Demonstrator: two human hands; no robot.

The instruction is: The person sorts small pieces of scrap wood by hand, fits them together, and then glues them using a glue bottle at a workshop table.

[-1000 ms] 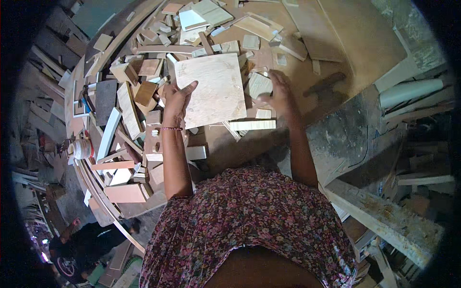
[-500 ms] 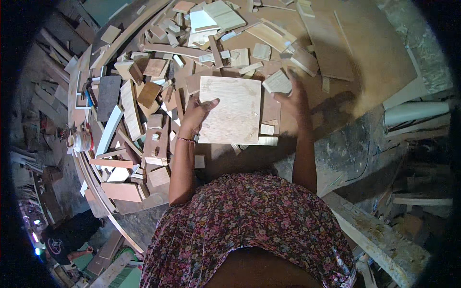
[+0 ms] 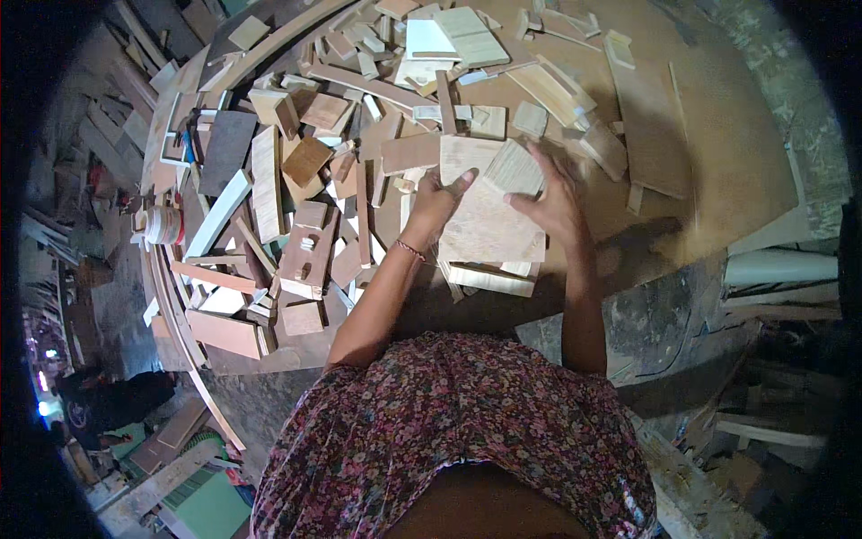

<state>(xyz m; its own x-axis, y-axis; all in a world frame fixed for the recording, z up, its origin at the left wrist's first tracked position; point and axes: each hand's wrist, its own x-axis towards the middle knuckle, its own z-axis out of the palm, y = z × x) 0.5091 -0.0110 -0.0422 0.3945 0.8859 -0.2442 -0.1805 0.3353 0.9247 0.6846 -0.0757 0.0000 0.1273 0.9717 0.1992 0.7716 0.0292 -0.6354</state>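
My left hand grips the left side of a pale square plywood board, thumb on its face and other fingers hidden. At the board's upper right corner lies a smaller pale wooden block, turned at an angle over the board's face. My right hand holds this block, with its thumb at the lower edge and fingers curved over the right side. Short pale offcuts lie just below the board, partly covered by it.
Many wood pieces crowd the worktable's left and back. A blue-handled tool and white tub sit at the left. Long planks lie to the right. A person in dark clothing works at the lower left.
The board and my left hand have moved right. The small block, earlier beside the board, now overlaps its upper right corner, with my right hand on it. The whole view has shifted slightly.
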